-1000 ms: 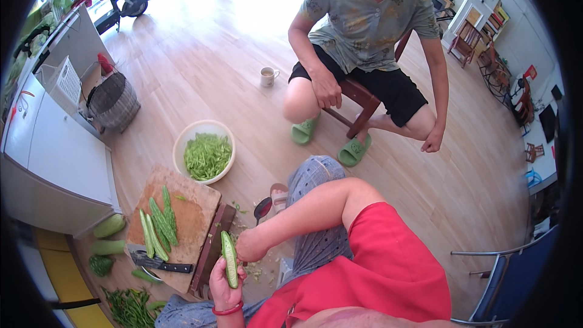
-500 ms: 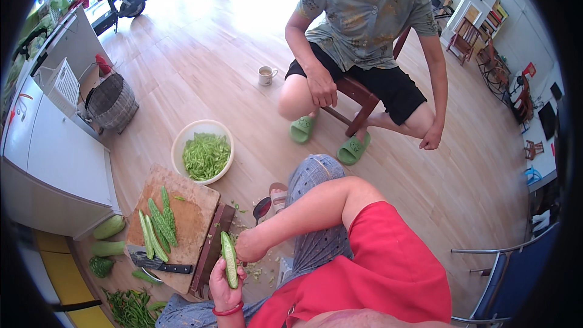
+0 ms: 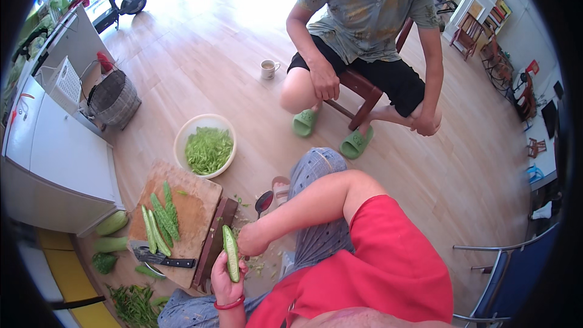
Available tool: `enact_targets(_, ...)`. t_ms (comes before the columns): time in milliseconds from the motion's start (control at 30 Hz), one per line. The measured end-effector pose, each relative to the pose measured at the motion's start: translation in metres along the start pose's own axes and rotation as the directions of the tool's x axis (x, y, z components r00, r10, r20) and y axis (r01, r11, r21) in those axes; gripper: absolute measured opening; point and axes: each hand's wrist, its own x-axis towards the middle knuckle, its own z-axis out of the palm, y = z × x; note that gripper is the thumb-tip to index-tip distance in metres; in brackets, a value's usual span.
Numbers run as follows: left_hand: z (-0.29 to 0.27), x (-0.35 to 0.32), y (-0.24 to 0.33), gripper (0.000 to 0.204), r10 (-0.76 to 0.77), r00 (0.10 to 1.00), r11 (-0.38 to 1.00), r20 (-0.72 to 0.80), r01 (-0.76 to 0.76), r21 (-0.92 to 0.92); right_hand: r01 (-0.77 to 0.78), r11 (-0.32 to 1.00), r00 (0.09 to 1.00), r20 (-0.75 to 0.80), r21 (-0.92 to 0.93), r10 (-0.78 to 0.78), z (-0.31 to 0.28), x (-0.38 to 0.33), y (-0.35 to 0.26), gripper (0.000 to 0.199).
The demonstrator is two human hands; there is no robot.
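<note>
My left hand [image 3: 227, 282], with a red bracelet at the wrist, grips a halved bitter melon [image 3: 231, 254], its pale cut side showing. Close beside the melon, my right hand [image 3: 251, 241] is curled with its fingers hidden on the far side; what it holds cannot be made out. A dark, reddish-rimmed oval thing [image 3: 263, 201] shows just beyond it. To the left stands a wooden chopping board [image 3: 200, 197] bearing several bitter melon halves [image 3: 163, 221]. A cleaver [image 3: 164, 259] with a black handle lies across its near edge.
A pale bowl of sliced green vegetable [image 3: 208, 152] stands beyond the board. Whole green gourds [image 3: 112, 223] and a heap of green peppers [image 3: 130, 305] lie at left by a white cabinet [image 3: 67, 164]. A person [image 3: 370, 30] sits opposite; a mug [image 3: 268, 70] stands on the floor.
The whole view has shifted slightly. Both my hands stay together at the melon half, which is still in my left hand. The seated person's hand at the right has moved to the knee.
</note>
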Motion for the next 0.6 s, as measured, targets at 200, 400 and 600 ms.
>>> enact_targets(200, -0.001, -0.001, 0.000, 0.025, -0.011, 1.000, 1.000, 0.003, 0.011, -0.008, -0.035, 0.999, 0.993, 0.108, -0.028, 0.038, -0.013, -0.004, -0.006, 0.026)
enact_targets(400, -0.003, 0.000, -0.001, 0.025, -0.001, 1.000, 1.000, -0.001, 0.001, -0.003, -0.010, 0.999, 1.000, 0.028, -0.044, 0.011, 0.001, 0.001, 0.000, 0.021)
enact_targets(600, -0.001, 0.000, -0.001, 0.024, 0.000, 1.000, 1.000, -0.007, 0.000, -0.008, -0.006, 1.000, 1.000, -0.003, 0.001, 0.006, 0.003, 0.002, 0.001, 0.021)
